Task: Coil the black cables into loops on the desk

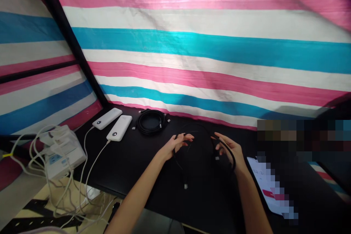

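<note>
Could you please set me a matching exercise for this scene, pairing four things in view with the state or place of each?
Column 1
1. Right hand
2. Coiled black cable
3. Pair of white power banks
4. Phone

Column 2
A. Plugged into white cords
B. Curled around a loose black cable
C. Lying at the far right, its screen blurred
D. Lying just right of the power banks

Pairs: 1-B, 2-D, 3-A, 4-C
</note>
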Demonstrator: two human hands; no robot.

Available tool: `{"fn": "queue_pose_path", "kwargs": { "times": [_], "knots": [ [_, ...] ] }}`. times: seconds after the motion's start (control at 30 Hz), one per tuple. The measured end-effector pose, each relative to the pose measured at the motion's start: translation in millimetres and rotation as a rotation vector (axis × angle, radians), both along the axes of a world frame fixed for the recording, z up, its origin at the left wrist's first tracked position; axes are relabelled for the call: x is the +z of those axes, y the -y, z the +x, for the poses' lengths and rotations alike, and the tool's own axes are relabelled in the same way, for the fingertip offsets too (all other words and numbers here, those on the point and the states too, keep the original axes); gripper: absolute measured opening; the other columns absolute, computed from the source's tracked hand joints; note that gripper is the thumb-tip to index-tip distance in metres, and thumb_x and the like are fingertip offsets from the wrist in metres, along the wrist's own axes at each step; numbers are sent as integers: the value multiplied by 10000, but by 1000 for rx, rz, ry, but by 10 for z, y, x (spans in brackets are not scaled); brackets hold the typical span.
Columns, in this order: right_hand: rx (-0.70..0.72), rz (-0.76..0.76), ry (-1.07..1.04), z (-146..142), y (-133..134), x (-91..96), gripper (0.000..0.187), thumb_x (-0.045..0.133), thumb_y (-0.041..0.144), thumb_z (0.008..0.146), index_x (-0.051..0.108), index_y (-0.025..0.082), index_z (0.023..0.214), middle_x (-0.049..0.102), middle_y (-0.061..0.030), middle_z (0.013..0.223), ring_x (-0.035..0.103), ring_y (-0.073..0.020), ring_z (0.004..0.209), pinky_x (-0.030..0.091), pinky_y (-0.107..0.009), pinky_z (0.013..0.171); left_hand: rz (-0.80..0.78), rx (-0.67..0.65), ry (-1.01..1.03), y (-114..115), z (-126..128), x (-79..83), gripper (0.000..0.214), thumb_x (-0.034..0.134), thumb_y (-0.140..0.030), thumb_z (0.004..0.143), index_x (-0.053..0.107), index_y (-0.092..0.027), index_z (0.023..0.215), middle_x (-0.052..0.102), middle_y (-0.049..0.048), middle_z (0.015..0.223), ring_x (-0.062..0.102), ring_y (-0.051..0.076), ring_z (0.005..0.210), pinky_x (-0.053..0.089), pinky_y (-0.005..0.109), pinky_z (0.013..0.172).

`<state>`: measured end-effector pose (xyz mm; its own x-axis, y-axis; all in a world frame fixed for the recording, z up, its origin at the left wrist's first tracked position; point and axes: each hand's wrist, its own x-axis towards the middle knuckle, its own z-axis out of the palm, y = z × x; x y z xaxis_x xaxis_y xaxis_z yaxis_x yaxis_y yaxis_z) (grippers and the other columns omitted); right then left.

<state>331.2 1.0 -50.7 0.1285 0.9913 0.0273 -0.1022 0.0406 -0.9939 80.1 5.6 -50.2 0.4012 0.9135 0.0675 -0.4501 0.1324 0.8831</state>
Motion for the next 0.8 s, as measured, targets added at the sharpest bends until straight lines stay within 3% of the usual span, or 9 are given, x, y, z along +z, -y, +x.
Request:
{"fn": "queue_pose_path", "kwargs": {
  "times": [0.07, 0.2, 0.33, 0.53, 0.67, 0.8],
  "knots": [
    [-137, 35, -63, 32, -2, 22, 437, 758, 409, 658, 701, 186, 1029, 699, -103, 958, 522, -77, 504, 400, -175, 360, -41, 26, 28, -19, -10, -8, 478, 554, -557, 791, 734, -117, 843, 623, 135, 1127, 565, 213, 978, 407, 270, 762],
    [-369, 150, -256, 145, -21, 68, 462, 785, 379, 605, 692, 202, 1022, 678, -73, 964, 433, -23, 473, 311, -138, 349, -141, 97, 56, -49, -49, 11, 461, 611, -549, 753, 731, -114, 848, 668, 112, 935, 580, 192, 901, 408, 259, 751],
    [-452, 208, -292, 225, -26, 83, 480, 767, 381, 628, 663, 220, 1068, 651, -40, 947, 437, -16, 492, 304, -140, 376, -161, 130, 7, -64, -65, 14, 491, 598, -575, 749, 728, -108, 826, 670, 94, 801, 587, 165, 801, 406, 251, 719],
    [-673, 382, -105, 249, -4, 95, 402, 618, 524, 753, 618, 166, 936, 537, 48, 658, 463, -43, 457, 363, -173, 397, -118, 176, -90, -52, -39, 47, 451, 614, -554, 743, 725, -118, 722, 658, 80, 756, 575, 144, 714, 393, 255, 672],
    [-725, 383, -203, 290, -21, 86, 403, 599, 558, 751, 536, 190, 902, 476, 88, 585, 454, -46, 441, 374, -171, 400, -92, 167, -57, -43, -32, 69, 401, 664, -500, 719, 686, -115, 608, 634, 67, 814, 556, 120, 676, 386, 248, 629],
    [-741, 339, -352, 319, -27, 93, 396, 632, 553, 719, 484, 212, 854, 452, 99, 581, 433, -37, 447, 366, -153, 407, -143, 111, 120, -44, -48, 71, 388, 679, -486, 717, 659, -116, 602, 601, 46, 798, 556, 115, 686, 421, 247, 650]
  ]
}}
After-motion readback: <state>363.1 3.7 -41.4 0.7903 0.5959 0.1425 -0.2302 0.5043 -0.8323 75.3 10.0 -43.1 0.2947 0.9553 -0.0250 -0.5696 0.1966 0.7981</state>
